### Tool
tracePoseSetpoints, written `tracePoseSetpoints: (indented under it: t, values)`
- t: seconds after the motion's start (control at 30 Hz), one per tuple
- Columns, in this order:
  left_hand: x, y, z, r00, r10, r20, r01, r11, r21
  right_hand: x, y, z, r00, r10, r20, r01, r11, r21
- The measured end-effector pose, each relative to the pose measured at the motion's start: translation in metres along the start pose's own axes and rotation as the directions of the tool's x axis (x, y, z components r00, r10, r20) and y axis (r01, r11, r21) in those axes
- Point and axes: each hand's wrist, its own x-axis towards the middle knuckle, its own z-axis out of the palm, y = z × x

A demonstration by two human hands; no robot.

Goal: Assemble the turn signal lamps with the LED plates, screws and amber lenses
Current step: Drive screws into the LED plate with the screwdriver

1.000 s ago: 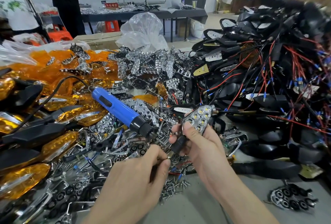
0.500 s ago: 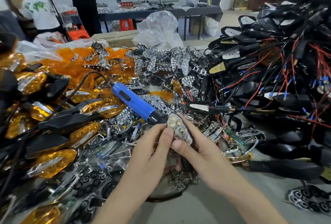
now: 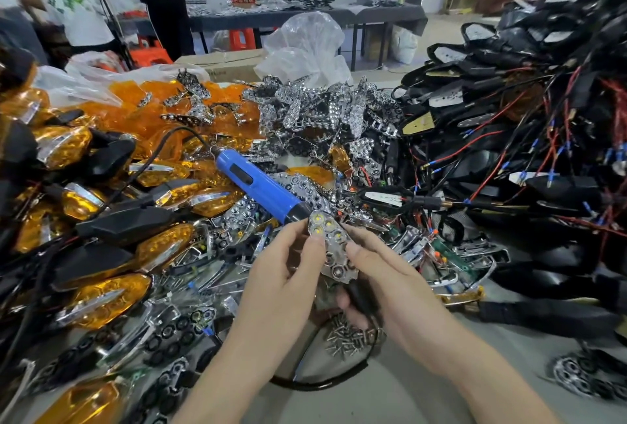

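Both hands hold one turn signal lamp (image 3: 334, 250) at the table's middle: a black housing with a chrome LED plate on top, several LED cups facing me. My left hand (image 3: 288, 274) pinches the plate's left edge with thumb and fingers. My right hand (image 3: 383, 281) grips the lamp from the right and underneath, thumb on the plate. Small screws (image 3: 346, 339) lie in a heap just below the hands. A blue electric screwdriver (image 3: 261, 189) rests on the parts pile, its tip beside the lamp.
Amber lenses (image 3: 135, 111) and finished amber lamps (image 3: 105, 298) fill the left. Chrome LED plates (image 3: 315, 108) pile at centre back. Black housings with red and black wires (image 3: 529, 138) heap up on the right. People stand by a far table (image 3: 305, 15).
The lamp turned from lying to the right to standing upright between both hands. My left hand came up from the screws and took hold of the plate's left edge.
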Motion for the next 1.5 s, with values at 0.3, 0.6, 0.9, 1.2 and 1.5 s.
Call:
tracePoseSetpoints:
  t: [0.3,0.6,0.9,1.2,1.5]
  values:
    - [-0.009,0.001,0.008,1.0,0.0,0.011,0.0,0.999,0.043,0.002,-0.016,0.0,0.988,-0.097,-0.122,0.139,0.904,0.404]
    - [-0.029,0.002,0.027,0.983,0.123,0.133,-0.177,0.808,0.562,0.002,-0.021,-0.012,0.961,-0.187,-0.202,0.263,0.844,0.467]
    - [-0.023,0.0,0.021,0.98,0.199,0.026,-0.181,0.823,0.538,-0.004,-0.029,-0.022,0.957,-0.223,-0.185,0.288,0.794,0.535]
    - [-0.015,0.01,0.016,0.998,0.054,0.023,-0.057,0.981,0.186,-0.006,-0.032,-0.017,0.945,-0.268,-0.188,0.325,0.829,0.456]
    - [-0.015,0.014,0.012,0.972,0.222,0.084,-0.215,0.671,0.71,-0.002,-0.031,-0.012,0.936,-0.228,-0.269,0.324,0.858,0.398]
